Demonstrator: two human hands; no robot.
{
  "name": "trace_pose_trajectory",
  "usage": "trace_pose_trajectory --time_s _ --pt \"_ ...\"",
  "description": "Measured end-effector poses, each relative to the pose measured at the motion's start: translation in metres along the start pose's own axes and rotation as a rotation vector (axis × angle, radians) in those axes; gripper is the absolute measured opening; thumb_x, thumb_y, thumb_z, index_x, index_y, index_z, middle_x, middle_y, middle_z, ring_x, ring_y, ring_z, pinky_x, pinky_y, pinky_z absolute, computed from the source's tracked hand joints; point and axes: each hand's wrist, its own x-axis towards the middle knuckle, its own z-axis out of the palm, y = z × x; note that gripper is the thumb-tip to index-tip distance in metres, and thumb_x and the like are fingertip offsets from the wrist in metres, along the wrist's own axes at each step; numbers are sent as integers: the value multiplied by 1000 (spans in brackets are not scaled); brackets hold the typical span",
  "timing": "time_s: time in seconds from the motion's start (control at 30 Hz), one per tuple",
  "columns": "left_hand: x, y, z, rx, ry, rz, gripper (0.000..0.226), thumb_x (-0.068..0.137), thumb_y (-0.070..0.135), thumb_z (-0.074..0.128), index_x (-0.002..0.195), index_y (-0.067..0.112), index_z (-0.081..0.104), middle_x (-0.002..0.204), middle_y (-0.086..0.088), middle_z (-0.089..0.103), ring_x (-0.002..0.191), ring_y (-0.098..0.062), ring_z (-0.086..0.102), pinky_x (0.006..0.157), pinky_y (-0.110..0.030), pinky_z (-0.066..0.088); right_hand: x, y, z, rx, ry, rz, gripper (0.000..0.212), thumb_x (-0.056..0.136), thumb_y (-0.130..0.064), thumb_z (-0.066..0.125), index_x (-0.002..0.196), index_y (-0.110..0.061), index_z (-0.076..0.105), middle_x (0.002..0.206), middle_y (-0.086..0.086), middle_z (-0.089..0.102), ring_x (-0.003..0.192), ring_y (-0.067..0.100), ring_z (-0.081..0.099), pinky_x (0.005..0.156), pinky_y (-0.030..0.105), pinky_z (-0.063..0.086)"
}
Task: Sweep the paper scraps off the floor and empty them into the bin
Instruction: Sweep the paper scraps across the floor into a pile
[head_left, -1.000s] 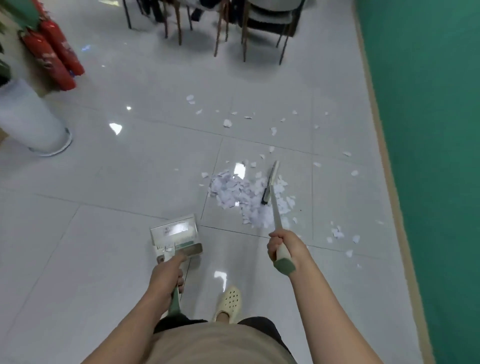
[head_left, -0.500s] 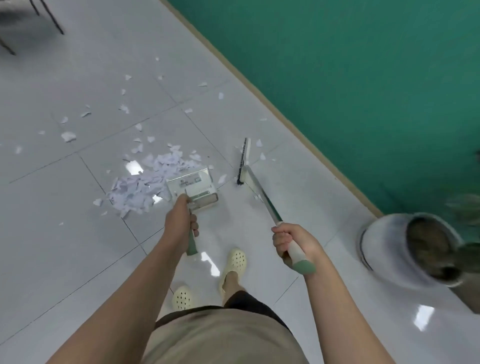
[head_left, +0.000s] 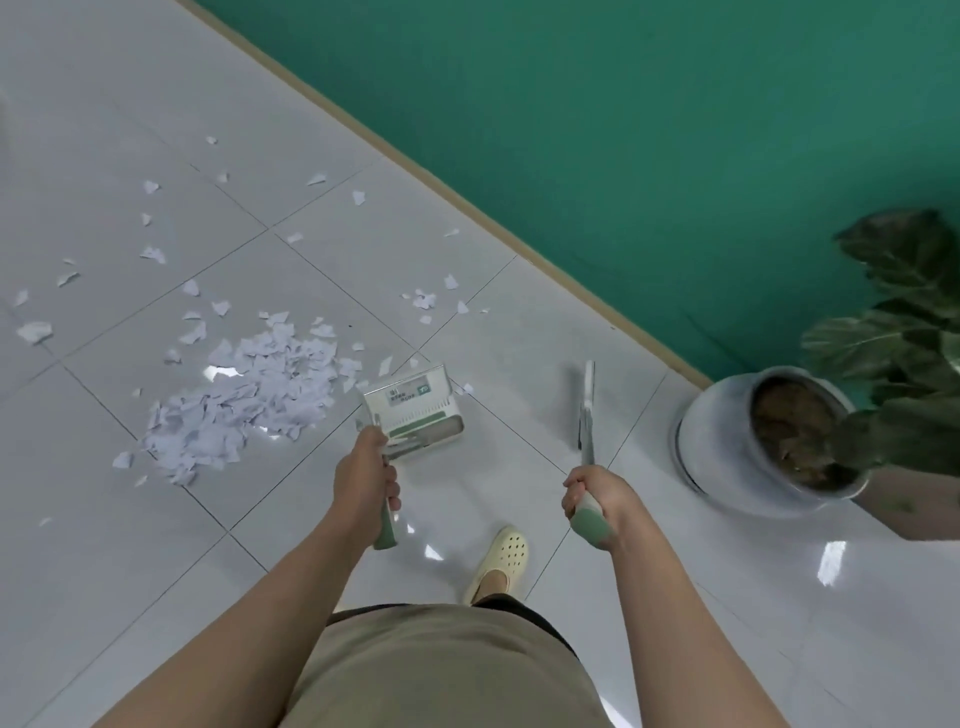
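Observation:
A heap of white paper scraps (head_left: 244, 400) lies on the grey tiled floor left of centre, with loose scraps (head_left: 426, 300) scattered around it. My left hand (head_left: 366, 467) grips the green handle of a white dustpan (head_left: 413, 410), whose pan sits just right of the heap. My right hand (head_left: 592, 493) grips the green-tipped handle of the broom (head_left: 586, 410), whose narrow head is off to the right, away from the heap. No bin is in view.
A green wall (head_left: 649, 130) with a beige skirting runs diagonally behind the scraps. A white pot (head_left: 727, 441) with a leafy plant (head_left: 904, 332) stands at the right near the broom head. My foot in a cream clog (head_left: 501, 561) is below the dustpan.
My view has swung right along the wall. The dustpan came from the near side of the heap to its right edge; the broom head left the heap and moved right toward the plant pot.

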Motion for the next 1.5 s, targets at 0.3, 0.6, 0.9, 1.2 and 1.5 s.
trace_pose_trajectory --time_s 0.3,0.6,0.9,1.2,1.5 --pt "1 -13 44 -49 224 6 24 95 31 46 76 16 42 53 2 35 44 -15 29 49 -29 27 75 -34 39 -486 -242 194 19 80 -1 47 65 -12 46 66 6 46 51 17 47 45 21 40" --pt "-4 1 65 -339 409 9 19 92 27 43 76 23 34 51 6 27 42 -13 21 45 -26 24 83 -114 89 -59 -524 360 28 86 3 45 70 -17 35 48 -4 33 31 7 35 29 17 33" --pt "59 67 88 -300 427 44 12 91 28 48 83 19 46 59 0 34 45 -15 30 49 -31 29 58 -203 116 43 -549 265 23 89 2 44 78 -17 38 48 -6 31 32 5 33 30 14 34" --pt "150 182 127 -246 276 30 19 90 30 49 80 15 44 59 -3 35 48 -19 33 52 -31 31 89 -299 135 -104 -247 91 21 82 -9 61 86 -22 44 52 -10 35 36 6 40 35 14 34" --pt "179 207 131 -75 170 -25 27 94 31 45 73 19 34 56 0 28 46 -16 23 49 -28 23 142 -323 182 -445 -102 133 16 86 -3 50 75 -14 48 47 -4 40 32 8 43 36 15 37"
